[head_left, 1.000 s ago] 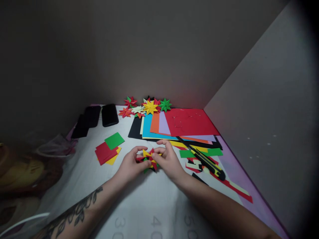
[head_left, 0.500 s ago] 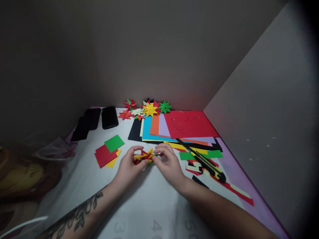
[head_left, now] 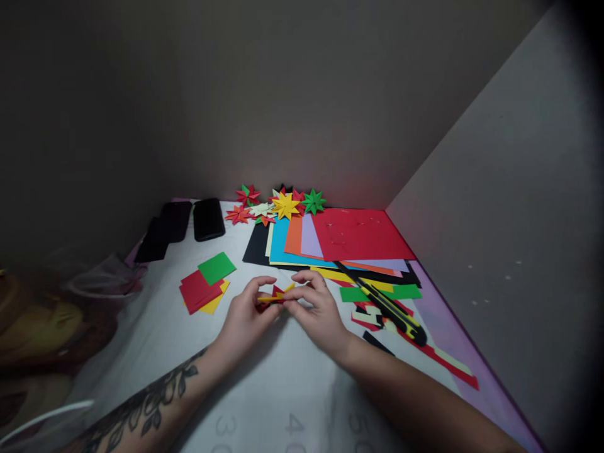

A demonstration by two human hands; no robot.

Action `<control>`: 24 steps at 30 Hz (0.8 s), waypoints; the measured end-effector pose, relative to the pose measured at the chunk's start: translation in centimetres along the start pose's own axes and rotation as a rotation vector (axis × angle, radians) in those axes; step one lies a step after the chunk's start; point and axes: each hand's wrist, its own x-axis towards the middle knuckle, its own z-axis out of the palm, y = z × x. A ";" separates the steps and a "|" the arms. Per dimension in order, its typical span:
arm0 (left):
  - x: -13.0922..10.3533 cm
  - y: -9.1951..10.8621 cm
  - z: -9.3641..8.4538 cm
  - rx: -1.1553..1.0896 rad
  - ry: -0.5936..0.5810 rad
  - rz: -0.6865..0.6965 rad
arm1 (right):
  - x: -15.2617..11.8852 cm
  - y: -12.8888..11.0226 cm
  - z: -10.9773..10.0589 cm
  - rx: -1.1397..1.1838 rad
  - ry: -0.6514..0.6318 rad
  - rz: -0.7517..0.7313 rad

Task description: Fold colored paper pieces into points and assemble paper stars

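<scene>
Between my two hands is a folded paper star (head_left: 277, 294) in red and yellow, seen nearly edge-on just above the table. My left hand (head_left: 251, 308) pinches its left side, thumb below and fingers curled over. On the other side, my right hand (head_left: 312, 305) grips the star's right part between thumb and fingertips. Much of the star is hidden by the fingers. To the left of my hands lie square paper pieces: a green square (head_left: 217, 268), red squares (head_left: 199, 292) and a yellow one (head_left: 214, 302) partly under them.
Finished paper stars (head_left: 285, 206) cluster by the wall. Coloured sheets (head_left: 363, 236) are stacked at the back right. A yellow-black utility knife (head_left: 391, 311) lies over paper strips (head_left: 453, 365) at right. Dark phones (head_left: 209, 219) sit at back left, near a clear plastic bag (head_left: 111, 280).
The star has tilted from showing its points to nearly edge-on. My right fingers have shifted left, nearer to my left fingertips. Things on the table stay in place.
</scene>
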 end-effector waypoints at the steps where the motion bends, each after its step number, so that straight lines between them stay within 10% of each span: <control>1: 0.0 0.0 -0.1 0.011 0.000 0.009 | 0.0 0.0 0.0 -0.005 -0.006 0.005; 12: -0.6 -0.8 -0.6 0.237 -0.018 0.155 | 0.2 -0.6 0.3 -0.002 -0.065 0.075; 24: 0.1 -0.2 -0.2 -0.004 -0.017 -0.035 | 0.0 -0.3 0.0 0.028 -0.054 0.036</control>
